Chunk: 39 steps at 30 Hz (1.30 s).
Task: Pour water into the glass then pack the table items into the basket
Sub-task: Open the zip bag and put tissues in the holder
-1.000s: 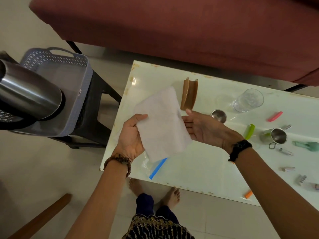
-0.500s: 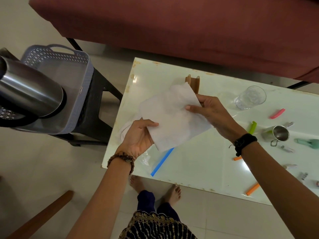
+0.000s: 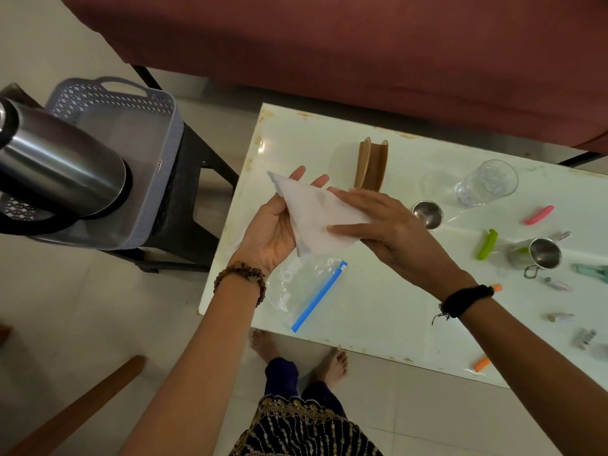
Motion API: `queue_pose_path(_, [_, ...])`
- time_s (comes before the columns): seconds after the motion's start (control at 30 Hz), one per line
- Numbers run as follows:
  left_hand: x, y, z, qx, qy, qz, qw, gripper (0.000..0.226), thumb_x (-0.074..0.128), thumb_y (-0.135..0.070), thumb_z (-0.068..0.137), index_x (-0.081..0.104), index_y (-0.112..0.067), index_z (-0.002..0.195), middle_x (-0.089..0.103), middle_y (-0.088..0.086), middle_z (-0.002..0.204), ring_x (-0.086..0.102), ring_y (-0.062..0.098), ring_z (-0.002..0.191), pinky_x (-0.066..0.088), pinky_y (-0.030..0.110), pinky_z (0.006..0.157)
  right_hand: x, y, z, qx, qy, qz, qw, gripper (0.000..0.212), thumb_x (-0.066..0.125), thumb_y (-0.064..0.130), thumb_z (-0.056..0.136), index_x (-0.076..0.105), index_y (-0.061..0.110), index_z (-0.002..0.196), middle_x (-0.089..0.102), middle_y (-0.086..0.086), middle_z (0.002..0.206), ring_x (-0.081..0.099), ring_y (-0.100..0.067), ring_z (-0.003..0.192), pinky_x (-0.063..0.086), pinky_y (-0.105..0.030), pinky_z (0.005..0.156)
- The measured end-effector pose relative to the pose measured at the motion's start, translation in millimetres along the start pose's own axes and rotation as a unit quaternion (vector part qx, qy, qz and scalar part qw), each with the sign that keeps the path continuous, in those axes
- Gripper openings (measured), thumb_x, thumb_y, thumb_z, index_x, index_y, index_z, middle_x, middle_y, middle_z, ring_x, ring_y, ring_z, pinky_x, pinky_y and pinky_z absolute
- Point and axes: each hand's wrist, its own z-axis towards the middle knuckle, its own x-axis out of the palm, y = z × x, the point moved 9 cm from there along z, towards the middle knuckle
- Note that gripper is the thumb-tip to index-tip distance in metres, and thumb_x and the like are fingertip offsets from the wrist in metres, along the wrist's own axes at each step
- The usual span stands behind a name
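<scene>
A white napkin (image 3: pixel 312 215), folded into a triangle, lies across my left hand (image 3: pixel 273 232), palm up with the thumb over the napkin's left edge. My right hand (image 3: pixel 385 225) presses flat on the napkin's right side. Both hands hover over the left end of the white table (image 3: pixel 378 311). The grey basket (image 3: pixel 131 133) stands on a dark stool to the left with a steel flask (image 3: pixel 56 169) lying in it. The clear glass (image 3: pixel 487 182) stands at the table's back right. A zip bag with a blue strip (image 3: pixel 316 294) lies below my hands.
On the table are a brown napkin holder (image 3: pixel 371 162), a small steel bowl (image 3: pixel 427 213), a steel cup (image 3: pixel 539 255), pink (image 3: pixel 539 214), green (image 3: pixel 487 244) and orange (image 3: pixel 481 363) clips, and small bits at the right edge. A maroon sofa (image 3: pixel 362 44) lies behind. My bare feet (image 3: pixel 332 366) stand under the table edge.
The napkin went from an open sheet to a folded triangle. My right hand moved over it and now lies flat on top; my left hand turned palm up beneath it.
</scene>
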Motion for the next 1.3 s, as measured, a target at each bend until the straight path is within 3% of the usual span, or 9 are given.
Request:
queue_pose_path(0.27, [-7,2,4,-0.015,-0.031,-0.015,0.999,0.053,0.032,-0.054,0.091,0.044,-0.018,0.128,0.057,0.013,0.126,0.059,0.030,0.111,0.047,0.048,0.092,0,-12,2,0.060,-0.017,-0.009,0.998,0.030,0.060,0.009,0.088,0.069,0.021,0.113,0.052,-0.016,0.137,0.053,-0.038,0.117,0.044,-0.051,0.095])
queue_pose_path(0.37, [-2,5,9,0.004,-0.049,0.037,0.998,0.026,0.041,-0.026,0.096,0.049,-0.016,0.118,0.060,0.011,0.119,0.066,0.023,0.096,0.053,0.041,0.085,-2,-7,3,0.036,-0.041,-0.029,0.998,0.029,0.058,0.013,0.088,0.069,0.021,0.114,0.056,-0.018,0.132,0.057,-0.039,0.109,0.048,-0.050,0.088])
queue_pose_path(0.47, [-7,5,12,0.024,-0.093,0.043,0.994,0.041,0.041,0.004,0.091,0.043,-0.013,0.128,0.051,0.016,0.133,0.059,0.026,0.105,0.044,0.042,0.096,0,-14,3,0.056,-0.084,0.026,0.995,0.037,0.056,0.015,0.090,0.058,0.020,0.127,0.052,-0.014,0.136,0.054,-0.030,0.115,0.049,-0.041,0.092])
queue_pose_path(0.6, [-9,7,13,0.014,-0.105,-0.008,0.994,0.046,0.037,0.005,0.092,0.038,-0.010,0.135,0.048,0.015,0.137,0.046,0.029,0.126,0.039,0.040,0.102,13,-66,-11,0.275,-0.161,0.368,0.874,0.046,0.069,0.018,0.083,0.050,0.024,0.125,0.057,-0.003,0.126,0.056,-0.014,0.110,0.049,-0.019,0.089])
queue_pose_path(0.73, [-10,14,14,-0.024,-0.115,-0.016,0.993,0.026,0.041,0.001,0.092,0.053,-0.010,0.112,0.047,0.018,0.138,0.046,0.030,0.127,0.034,0.042,0.108,36,-82,-10,0.327,-0.119,0.524,0.777,0.024,0.068,0.005,0.081,0.060,0.019,0.100,0.064,-0.007,0.097,0.059,-0.014,0.089,0.051,-0.029,0.086])
queue_pose_path(0.9, [-20,13,14,-0.024,-0.158,-0.014,0.987,0.018,0.043,-0.002,0.093,0.057,-0.010,0.100,0.052,0.017,0.132,0.055,0.025,0.109,0.045,0.037,0.095,27,-91,-8,0.312,-0.147,0.511,0.787,0.011,0.065,0.004,0.084,0.069,0.010,0.093,0.070,-0.006,0.081,0.068,-0.011,0.073,0.058,-0.024,0.075])
queue_pose_path(1.13, [-28,-9,22,0.040,-0.174,0.022,0.984,0.046,0.035,0.003,0.094,0.033,-0.010,0.139,0.050,0.018,0.135,0.052,0.029,0.117,0.036,0.043,0.107,0,-96,-18,0.297,-0.231,0.334,0.864,0.019,0.058,0.002,0.087,0.068,0.018,0.087,0.068,0.002,0.075,0.066,-0.009,0.071,0.057,-0.016,0.068])
queue_pose_path(1.2, [-23,-11,25,0.049,-0.163,0.012,0.985,0.045,0.035,0.001,0.095,0.034,-0.011,0.138,0.051,0.017,0.134,0.056,0.027,0.109,0.038,0.042,0.106,11,-100,-18,0.318,-0.224,0.429,0.815,0.016,0.055,0.005,0.090,0.064,0.018,0.087,0.066,0.000,0.088,0.064,-0.016,0.086,0.058,-0.023,0.075])
queue_pose_path(1.3, [-17,-11,27,0.070,-0.139,0.022,0.988,0.046,0.036,0.000,0.095,0.032,-0.010,0.139,0.049,0.015,0.137,0.056,0.024,0.109,0.042,0.039,0.099,41,-96,-15,0.359,-0.199,0.656,0.633,0.012,0.046,0.020,0.095,0.059,0.021,0.094,0.063,-0.004,0.103,0.061,-0.022,0.100,0.054,-0.039,0.086])
